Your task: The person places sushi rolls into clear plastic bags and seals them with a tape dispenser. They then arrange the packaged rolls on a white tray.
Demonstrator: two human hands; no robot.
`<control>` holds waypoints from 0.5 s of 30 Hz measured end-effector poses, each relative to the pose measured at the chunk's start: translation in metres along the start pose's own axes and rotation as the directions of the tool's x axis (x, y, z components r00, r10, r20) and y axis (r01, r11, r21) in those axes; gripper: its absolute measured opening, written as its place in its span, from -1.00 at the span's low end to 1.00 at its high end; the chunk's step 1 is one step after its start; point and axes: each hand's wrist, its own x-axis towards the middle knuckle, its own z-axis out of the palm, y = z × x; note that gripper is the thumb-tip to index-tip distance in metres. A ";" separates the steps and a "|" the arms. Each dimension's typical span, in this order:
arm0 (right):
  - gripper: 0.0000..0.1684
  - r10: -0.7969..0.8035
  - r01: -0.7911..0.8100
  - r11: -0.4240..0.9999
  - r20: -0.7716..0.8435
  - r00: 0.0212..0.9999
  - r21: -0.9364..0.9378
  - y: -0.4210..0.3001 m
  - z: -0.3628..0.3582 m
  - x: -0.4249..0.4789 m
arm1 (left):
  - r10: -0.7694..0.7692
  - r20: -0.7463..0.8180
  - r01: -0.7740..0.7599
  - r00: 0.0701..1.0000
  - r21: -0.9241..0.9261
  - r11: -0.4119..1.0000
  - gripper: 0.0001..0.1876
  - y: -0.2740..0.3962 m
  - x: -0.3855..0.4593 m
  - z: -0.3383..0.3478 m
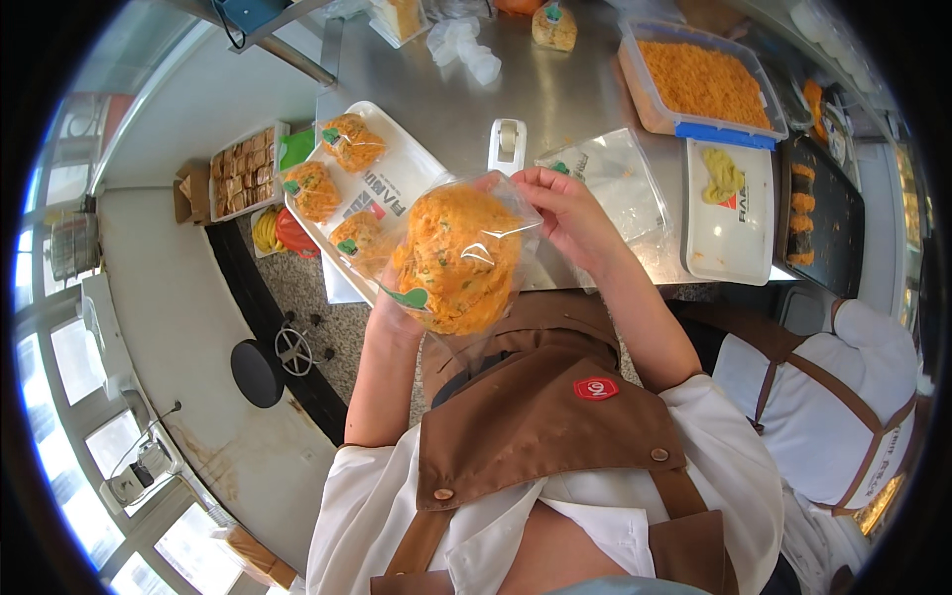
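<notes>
A bun coated in orange floss with green flecks (461, 260) sits inside a clear plastic bag (529, 216) in front of my apron. My left hand (400, 309) supports the bagged bun from its left side, with most of the fingers hidden behind it. At the bag's upper right edge, my right hand (569, 212) pinches the plastic between thumb and fingers. A white tape dispenser (507, 145) stands on the steel table just beyond the bag. Several similar bagged buns (312, 191) rest on a white tray (405, 160) to the left.
Flat clear bags (621, 182) lie right of the dispenser. Farther right are a plastic tub of orange floss (703, 82), a white tray (729, 249) with a yellow glove (721, 176), and a dark baking tray (833, 223). A co-worker (814, 401) bends close on my right.
</notes>
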 end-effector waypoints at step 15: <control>-0.76 0.060 -0.084 0.940 0.081 0.995 0.329 0.018 0.015 -0.021 | 0.097 -0.092 -0.105 0.991 -0.088 0.991 -0.53 -0.009 -0.016 -0.031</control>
